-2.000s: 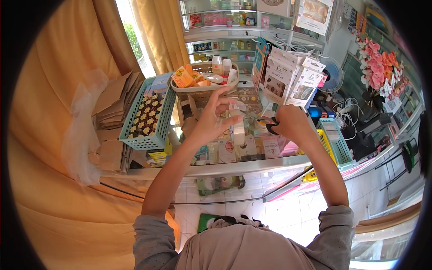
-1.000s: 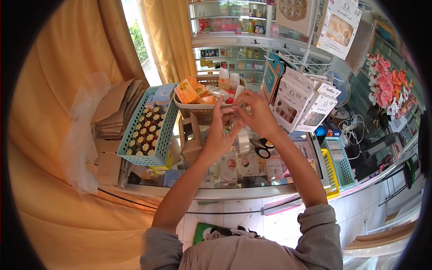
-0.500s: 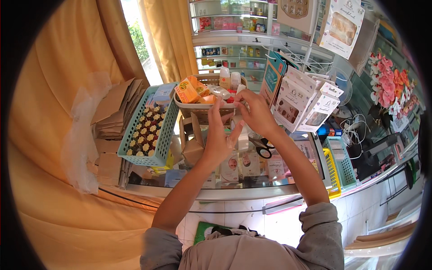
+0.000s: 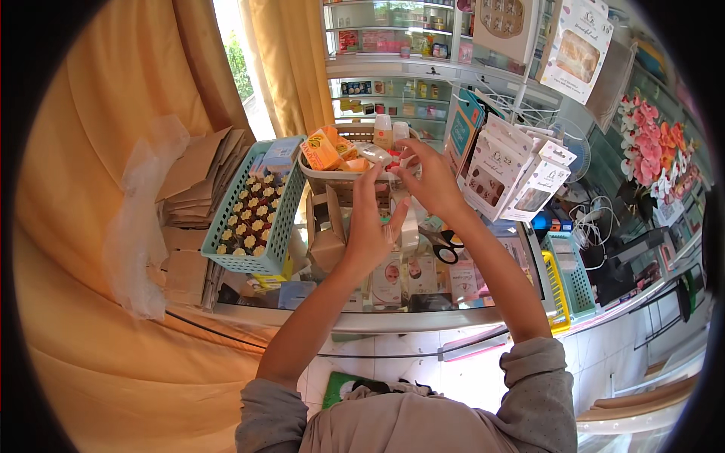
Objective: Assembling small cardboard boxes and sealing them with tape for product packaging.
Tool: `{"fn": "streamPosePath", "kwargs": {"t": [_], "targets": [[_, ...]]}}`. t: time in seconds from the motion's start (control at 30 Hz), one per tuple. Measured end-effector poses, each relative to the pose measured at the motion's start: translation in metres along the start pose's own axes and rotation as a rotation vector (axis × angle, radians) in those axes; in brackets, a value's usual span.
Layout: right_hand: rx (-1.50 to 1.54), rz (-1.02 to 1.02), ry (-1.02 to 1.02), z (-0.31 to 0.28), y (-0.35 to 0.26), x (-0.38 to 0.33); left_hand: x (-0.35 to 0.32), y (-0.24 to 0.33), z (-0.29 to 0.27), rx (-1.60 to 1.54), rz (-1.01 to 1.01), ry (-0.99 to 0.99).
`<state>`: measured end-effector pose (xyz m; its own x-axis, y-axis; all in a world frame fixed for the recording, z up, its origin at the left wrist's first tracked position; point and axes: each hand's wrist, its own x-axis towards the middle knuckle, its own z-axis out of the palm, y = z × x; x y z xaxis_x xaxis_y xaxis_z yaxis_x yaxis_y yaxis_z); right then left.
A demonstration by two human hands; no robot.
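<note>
Over the glass counter, my left hand (image 4: 371,223) has its index finger stretched upward and its thumb apart. Beside its thumb is a pale, whitish object (image 4: 410,230), partly hidden, its kind unclear. My right hand (image 4: 436,180) is bent at the front right of a beige basket (image 4: 317,175), its thumb and fingers drawn together; what they pinch is too small to make out. In the basket are orange boxes (image 4: 322,151), white bottles (image 4: 383,133) and a white oval pack (image 4: 373,154). Black scissors (image 4: 444,245) lie right of the pale object.
A teal basket (image 4: 273,245) of dark bottles with cream flower-shaped caps stands left, beside stacked cardboard (image 4: 198,174). An open brown carton (image 4: 326,234) sits near my left hand. Hanging nail packs (image 4: 495,170) crowd the right. A yellow basket (image 4: 557,291) stands past the counter's right end.
The small white piece at my right fingertips no longer shows there. Both hands have shifted only slightly, the left fingers still stretched. The whole view has tilted a little.
</note>
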<state>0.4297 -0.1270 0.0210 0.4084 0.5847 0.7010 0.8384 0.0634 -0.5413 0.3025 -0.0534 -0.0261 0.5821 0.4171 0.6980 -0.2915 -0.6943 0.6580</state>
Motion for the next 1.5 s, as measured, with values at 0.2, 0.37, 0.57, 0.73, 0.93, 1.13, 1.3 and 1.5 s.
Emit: {"fn": "streamPosePath", "kwargs": {"t": [0.2,0.37,0.57,0.73,0.93,1.13,1.3,1.5], "targets": [[0.109,-0.103,0.025,-0.008,-0.010,-0.010,0.003,0.005,0.000,-0.048,0.070,0.036],[0.108,-0.139,0.025,-0.026,-0.024,-0.013,-0.003,0.017,0.002,-0.157,0.064,0.016],[0.153,-0.133,0.011,-0.033,-0.037,-0.023,-0.008,0.033,-0.006,-0.215,0.078,-0.012],[0.239,-0.026,-0.028,-0.028,-0.052,-0.031,-0.016,0.039,-0.023,-0.332,0.006,-0.072],[0.203,-0.130,0.007,-0.014,-0.074,-0.034,-0.027,0.050,-0.052,-0.209,0.084,-0.073],[0.224,-0.067,0.018,0.007,-0.090,-0.039,-0.034,0.056,-0.085,-0.225,0.075,0.011],[0.280,0.109,-0.049,0.032,-0.090,-0.055,-0.033,0.026,-0.119,-0.105,0.103,0.030],[0.318,0.155,-0.071,0.058,-0.073,-0.064,-0.031,-0.031,-0.115,-0.035,0.036,-0.054]]}}
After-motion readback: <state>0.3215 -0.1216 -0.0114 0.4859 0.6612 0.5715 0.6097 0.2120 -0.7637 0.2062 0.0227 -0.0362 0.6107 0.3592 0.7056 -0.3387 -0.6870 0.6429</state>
